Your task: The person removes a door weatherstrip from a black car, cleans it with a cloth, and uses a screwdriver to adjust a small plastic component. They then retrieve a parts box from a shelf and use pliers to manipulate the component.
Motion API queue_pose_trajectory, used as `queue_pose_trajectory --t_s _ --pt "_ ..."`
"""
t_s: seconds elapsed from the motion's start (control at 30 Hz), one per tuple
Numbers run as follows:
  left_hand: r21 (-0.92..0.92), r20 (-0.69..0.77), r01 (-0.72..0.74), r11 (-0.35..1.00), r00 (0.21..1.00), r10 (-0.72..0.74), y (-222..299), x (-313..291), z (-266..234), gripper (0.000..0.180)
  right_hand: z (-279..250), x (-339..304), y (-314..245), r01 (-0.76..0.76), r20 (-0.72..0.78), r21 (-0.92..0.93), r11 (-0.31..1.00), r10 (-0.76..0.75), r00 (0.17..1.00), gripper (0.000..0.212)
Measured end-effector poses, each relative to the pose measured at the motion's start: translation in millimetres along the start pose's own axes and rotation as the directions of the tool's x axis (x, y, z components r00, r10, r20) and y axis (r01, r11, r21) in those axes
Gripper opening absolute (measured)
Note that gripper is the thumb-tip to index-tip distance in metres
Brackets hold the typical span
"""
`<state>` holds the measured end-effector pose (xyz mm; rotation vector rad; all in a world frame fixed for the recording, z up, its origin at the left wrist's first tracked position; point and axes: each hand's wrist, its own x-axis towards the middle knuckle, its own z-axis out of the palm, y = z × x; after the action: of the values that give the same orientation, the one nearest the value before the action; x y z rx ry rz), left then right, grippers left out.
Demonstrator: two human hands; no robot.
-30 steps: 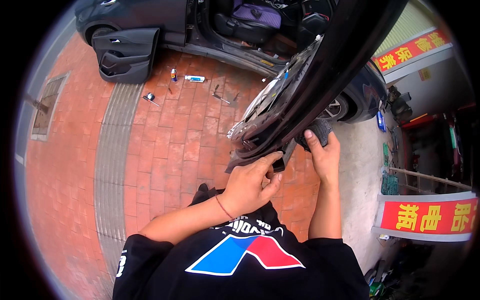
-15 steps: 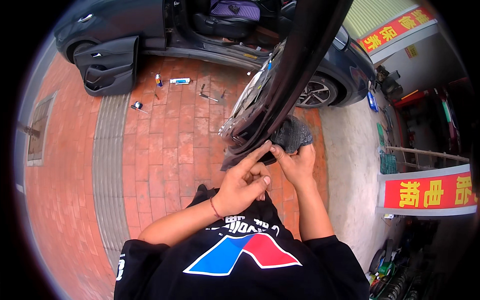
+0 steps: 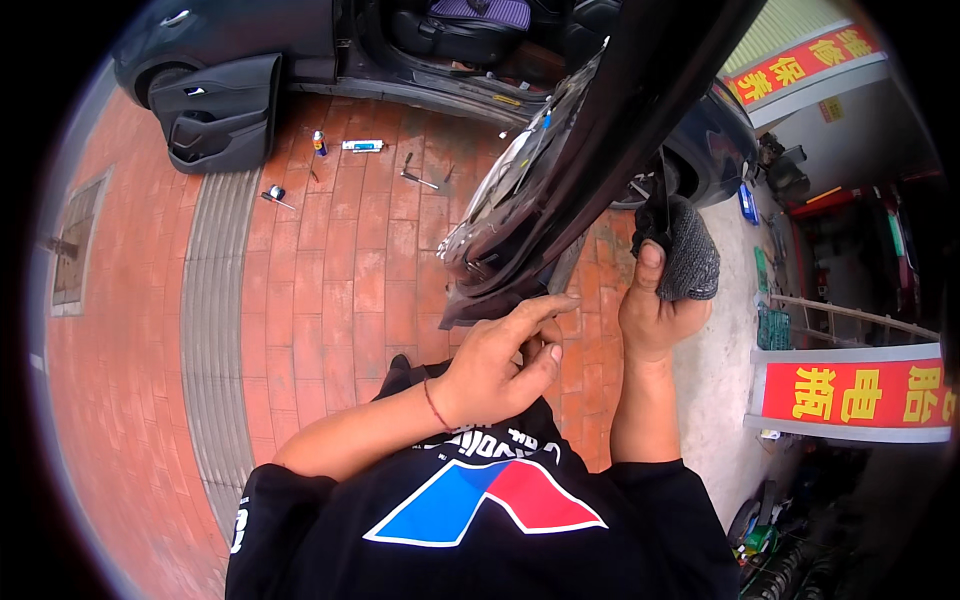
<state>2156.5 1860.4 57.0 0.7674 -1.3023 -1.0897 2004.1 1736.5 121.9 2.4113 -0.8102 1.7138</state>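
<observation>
R hand (image 3: 660,318) is gripping a grey knit rag (image 3: 692,255) right of the car door (image 3: 565,195); L hand (image 3: 500,370) is hovering half-curled, apparently holding nothing. Rag's prob feeling light n soft, imo suiting a mid-bunch grip.

The left hand (image 3: 500,370) extends its forefinger (image 3: 545,306) while the right hand (image 3: 662,318), thumb (image 3: 648,262) up, seems curled closed.

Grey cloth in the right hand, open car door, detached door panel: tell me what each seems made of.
Grey cloth: probably knitted fabric, matte, from its speckled, textured surface.
Car door: likely painted metal, glossy, given the sheen on its dark surface.
Door panel: apparently moulded plastic, mostly matte, judging by its dull, contoured face.
</observation>
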Motion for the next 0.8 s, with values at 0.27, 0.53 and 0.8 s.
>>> queue_pose_trajectory --t_s 0.27,0.53,0.8 --pt "0.094 -0.051 -0.002 0.996 0.999 0.007 2 5 -2 0.038 11 3 -2 -0.016 -0.009 0.061 0.998 0.016 1.0 0.03" --pt "0.191 -0.171 -0.153 0.97 0.967 0.187 5 16 0 0.042 4 -1 -5 -0.112 0.081 0.149 0.983 0.101 0.992 0.033" --pt "0.198 -0.305 -0.209 0.958 0.915 0.263 16 50 21 0.055 4 -7 -9 -0.299 0.049 0.223 0.928 0.296 0.954 0.028"
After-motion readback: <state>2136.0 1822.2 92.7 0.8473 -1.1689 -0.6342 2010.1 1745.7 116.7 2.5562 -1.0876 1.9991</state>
